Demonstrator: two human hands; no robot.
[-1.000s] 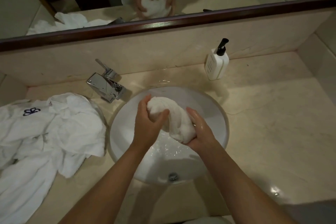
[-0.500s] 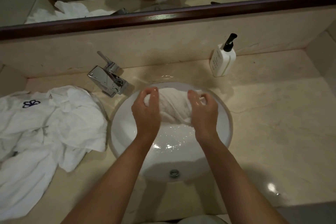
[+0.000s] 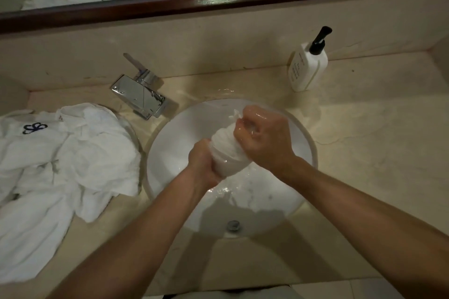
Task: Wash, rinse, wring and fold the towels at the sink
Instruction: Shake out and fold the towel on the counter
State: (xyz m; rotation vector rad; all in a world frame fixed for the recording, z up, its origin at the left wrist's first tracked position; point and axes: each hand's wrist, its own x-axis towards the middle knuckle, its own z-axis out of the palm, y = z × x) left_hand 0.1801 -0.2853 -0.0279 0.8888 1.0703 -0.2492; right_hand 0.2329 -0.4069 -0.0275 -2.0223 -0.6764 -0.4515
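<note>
Towel [image 3: 229, 155] now twisted, both fists clenched

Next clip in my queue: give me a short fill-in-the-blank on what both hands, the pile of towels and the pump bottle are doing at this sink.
1. Both the left hand and the right hand grip one rolled white ____ over the sink.
2. The pile of towels lies on the counter to the ____ of the sink.
3. The pump bottle stands upright and has a ____ pump head.
4. The shiny faucet sits between the pile of towels and the ____.

Missing words: towel; left; black; sink
</note>
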